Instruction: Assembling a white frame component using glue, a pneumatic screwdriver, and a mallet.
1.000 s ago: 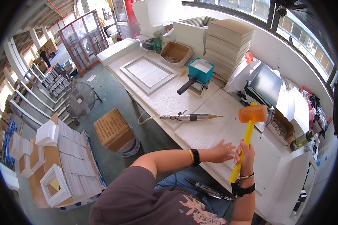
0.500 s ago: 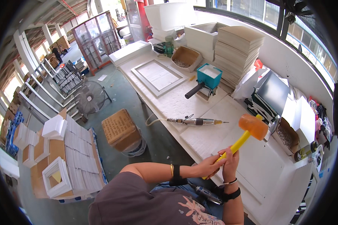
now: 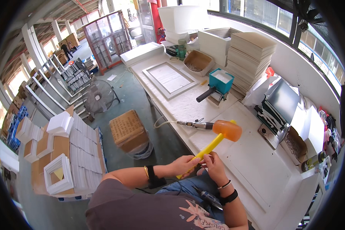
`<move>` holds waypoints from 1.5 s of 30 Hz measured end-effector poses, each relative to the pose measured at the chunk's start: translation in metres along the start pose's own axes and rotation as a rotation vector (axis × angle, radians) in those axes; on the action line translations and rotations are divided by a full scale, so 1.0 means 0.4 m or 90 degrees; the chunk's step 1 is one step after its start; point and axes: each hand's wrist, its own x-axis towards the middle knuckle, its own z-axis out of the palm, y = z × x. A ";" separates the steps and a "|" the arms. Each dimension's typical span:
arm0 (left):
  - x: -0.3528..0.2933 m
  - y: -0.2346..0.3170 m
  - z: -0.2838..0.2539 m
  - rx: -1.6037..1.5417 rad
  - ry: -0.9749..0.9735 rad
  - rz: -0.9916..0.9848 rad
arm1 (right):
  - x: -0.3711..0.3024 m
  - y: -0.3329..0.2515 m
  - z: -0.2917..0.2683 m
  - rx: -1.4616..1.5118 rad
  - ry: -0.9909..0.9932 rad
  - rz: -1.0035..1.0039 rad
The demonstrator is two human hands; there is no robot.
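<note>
A rubber mallet (image 3: pixel 227 130) with an orange head and yellow handle is held slanting over the near edge of the white workbench (image 3: pixel 249 153). My left hand (image 3: pixel 184 165) is closed round the lower part of the handle. Higher up, my right hand (image 3: pixel 214 165) has its fingers curled against the handle. Behind the mallet head lies a silver air screwdriver (image 3: pixel 195 124) with a pale hose; its tip is hidden by the head. A second similar tool (image 3: pixel 210 198) shows by my lap.
On the bench are a white frame (image 3: pixel 168 96), a teal box-shaped device with a black handle (image 3: pixel 220 81), cardboard trays of small metal pieces (image 3: pixel 198 63), and stacked boards (image 3: pixel 251 50). A carton (image 3: pixel 129 130) stands left of the bench, near stacked white frames (image 3: pixel 82 142) and a fan (image 3: pixel 99 97).
The mallet and both hands have moved left, and the mallet head now covers the screwdriver's tip. My right hand has shifted on the handle. The whole view has moved slightly.
</note>
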 end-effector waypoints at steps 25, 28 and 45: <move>0.292 0.121 -0.090 0.178 0.079 0.018 | -0.189 0.074 -0.026 -0.103 -0.110 0.084; 0.338 0.144 -0.124 0.225 0.096 -0.012 | -0.213 0.107 -0.028 -0.125 -0.102 0.055; 0.105 -0.205 0.193 0.732 -0.433 0.419 | -0.465 0.195 -0.124 0.023 0.088 0.214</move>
